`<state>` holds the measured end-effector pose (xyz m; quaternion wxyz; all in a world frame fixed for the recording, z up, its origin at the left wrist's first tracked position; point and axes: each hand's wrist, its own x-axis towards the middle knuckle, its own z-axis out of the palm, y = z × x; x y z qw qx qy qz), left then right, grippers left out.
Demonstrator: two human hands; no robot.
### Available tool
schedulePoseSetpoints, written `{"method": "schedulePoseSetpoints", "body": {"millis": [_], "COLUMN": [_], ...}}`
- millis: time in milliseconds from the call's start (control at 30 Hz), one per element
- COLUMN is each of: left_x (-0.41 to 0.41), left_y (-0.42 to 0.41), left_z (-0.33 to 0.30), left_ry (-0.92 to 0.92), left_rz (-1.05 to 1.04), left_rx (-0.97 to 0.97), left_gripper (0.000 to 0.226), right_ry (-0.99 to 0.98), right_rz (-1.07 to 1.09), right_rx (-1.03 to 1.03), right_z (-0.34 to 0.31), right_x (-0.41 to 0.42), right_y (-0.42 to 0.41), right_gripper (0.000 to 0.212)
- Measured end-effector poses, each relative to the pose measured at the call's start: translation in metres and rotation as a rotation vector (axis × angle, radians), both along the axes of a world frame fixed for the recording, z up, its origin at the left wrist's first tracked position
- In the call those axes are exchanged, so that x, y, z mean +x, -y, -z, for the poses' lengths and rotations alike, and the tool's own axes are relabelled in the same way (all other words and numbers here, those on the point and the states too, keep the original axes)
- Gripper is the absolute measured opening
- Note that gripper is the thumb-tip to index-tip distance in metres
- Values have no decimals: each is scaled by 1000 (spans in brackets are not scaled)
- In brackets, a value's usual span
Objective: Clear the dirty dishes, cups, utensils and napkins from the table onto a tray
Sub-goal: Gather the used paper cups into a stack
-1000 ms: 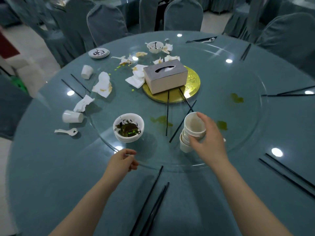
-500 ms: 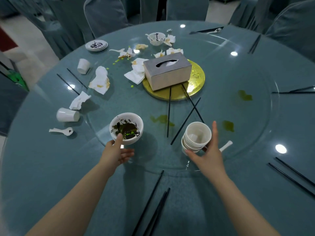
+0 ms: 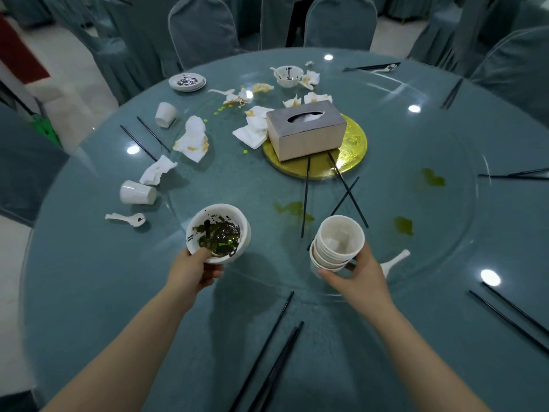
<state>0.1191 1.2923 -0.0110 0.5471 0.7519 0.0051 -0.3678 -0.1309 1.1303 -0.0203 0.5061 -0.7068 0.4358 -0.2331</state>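
Note:
My left hand [image 3: 193, 270] grips the near rim of a white bowl [image 3: 218, 231] smeared with dark green leftovers, tilted toward me above the glass turntable [image 3: 445, 233]. My right hand [image 3: 361, 276] holds a stack of white cups [image 3: 335, 243] from below and the side, lifted and leaning. A white spoon [image 3: 395, 261] lies just right of that hand. Further left lie two tipped cups [image 3: 136, 192] [image 3: 165, 114], a broken spoon [image 3: 126, 219] and crumpled stained napkins [image 3: 193, 139]. A small bowl [image 3: 288, 75] and a saucer [image 3: 187, 81] sit at the far side. No tray is in view.
A silver tissue box [image 3: 306, 129] stands on a gold disc [image 3: 353, 153] at the centre. Black chopsticks lie scattered: near me [image 3: 267, 355], at the right edge [image 3: 511, 316], across the turntable [image 3: 306, 197]. Green spills [image 3: 291, 208] stain the glass. Covered chairs [image 3: 205, 28] ring the table.
My left hand reached forward and took the dirty bowl by its rim, tilting it up. My right hand closed under the cup stack and lifted it off the glass.

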Motion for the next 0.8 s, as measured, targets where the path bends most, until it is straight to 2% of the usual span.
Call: {"method": "schedulePoseSetpoints", "body": {"millis": [233, 433, 800], "left_x": [15, 19, -22], "left_y": [-86, -202, -480], "left_z": [-57, -111, -170], "left_ry": [64, 183, 358], "left_rz": [-54, -177, -344], "left_rx": [-113, -182, -253], "left_gripper": [10, 12, 16], "right_ry": [101, 190, 301], "right_rz": [-142, -290, -556], "right_rx": [-86, -177, -188], "right_z": [-46, -93, -127], "right_x": [36, 71, 108], "right_y": [-54, -135, -364], "right_gripper": [68, 61, 59]}}
